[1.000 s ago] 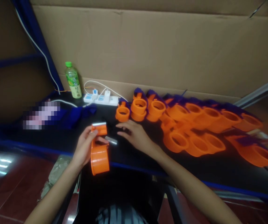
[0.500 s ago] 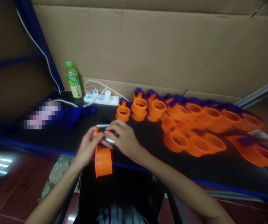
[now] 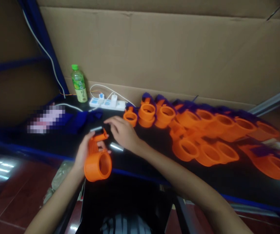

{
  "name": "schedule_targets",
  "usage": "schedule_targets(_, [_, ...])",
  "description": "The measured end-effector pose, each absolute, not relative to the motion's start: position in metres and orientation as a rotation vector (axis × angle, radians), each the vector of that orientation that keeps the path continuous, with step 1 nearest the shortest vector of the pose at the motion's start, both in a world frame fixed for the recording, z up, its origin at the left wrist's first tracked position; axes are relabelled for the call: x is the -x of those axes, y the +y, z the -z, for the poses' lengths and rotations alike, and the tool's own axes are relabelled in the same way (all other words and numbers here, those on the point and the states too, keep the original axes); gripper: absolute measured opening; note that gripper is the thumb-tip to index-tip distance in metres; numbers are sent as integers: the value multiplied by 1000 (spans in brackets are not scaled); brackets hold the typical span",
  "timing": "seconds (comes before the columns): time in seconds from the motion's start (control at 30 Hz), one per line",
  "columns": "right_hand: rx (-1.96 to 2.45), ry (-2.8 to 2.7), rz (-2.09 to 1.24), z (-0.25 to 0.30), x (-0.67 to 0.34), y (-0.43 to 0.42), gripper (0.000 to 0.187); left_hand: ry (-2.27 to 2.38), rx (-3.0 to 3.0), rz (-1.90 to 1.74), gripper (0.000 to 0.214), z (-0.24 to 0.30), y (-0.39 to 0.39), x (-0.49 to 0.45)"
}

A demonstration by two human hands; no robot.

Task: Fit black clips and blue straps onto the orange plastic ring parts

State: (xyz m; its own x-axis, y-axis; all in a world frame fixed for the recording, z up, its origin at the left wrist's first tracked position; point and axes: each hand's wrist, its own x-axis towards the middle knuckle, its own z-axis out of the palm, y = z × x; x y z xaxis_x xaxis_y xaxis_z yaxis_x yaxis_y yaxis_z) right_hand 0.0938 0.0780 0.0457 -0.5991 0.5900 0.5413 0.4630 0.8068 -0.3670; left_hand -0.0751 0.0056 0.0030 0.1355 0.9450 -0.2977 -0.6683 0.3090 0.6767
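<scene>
My left hand [image 3: 85, 152] grips an orange plastic part [image 3: 97, 161] with a round ring and a handle-like neck, its ring opening turned toward me, held over the table's front edge. A small silver piece [image 3: 96, 129] sits at the neck's top end. My right hand [image 3: 121, 131] hovers just beyond the part with fingers stretched out, holding nothing that I can see. A short silver metal cylinder [image 3: 117, 147] lies on the black table [image 3: 154, 152] under that hand's wrist.
Many more orange ring parts [image 3: 203, 143] with purple pieces cover the table's right half. A green bottle [image 3: 78, 84] and a white power strip [image 3: 107, 103] with cables stand at the back left, against a cardboard wall [image 3: 154, 52]. Blue cloth [image 3: 81, 118] lies left.
My left hand has tilted the orange part so that its ring opening faces me. My right hand has let go of the part's top and moved up and away, fingers opening.
</scene>
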Motion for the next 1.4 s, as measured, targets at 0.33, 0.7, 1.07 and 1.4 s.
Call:
schedule_targets(0.33, [978,-2720,117,-34,-36,151,36,786,-429,-1210,49,-3,5,76])
schedule_targets(0.7, [986,-2634,-104,-45,-53,150,5,735,-452,-1214,49,-3,8,77])
schedule_targets(1.07, [933,-1865,-945,-38,-101,60,21,867,-431,-1393,42,2,7,60])
schedule_targets(1.4, [774,-1948,-1162,-37,-116,57,26,891,-488,-1395,38,5,9,62])
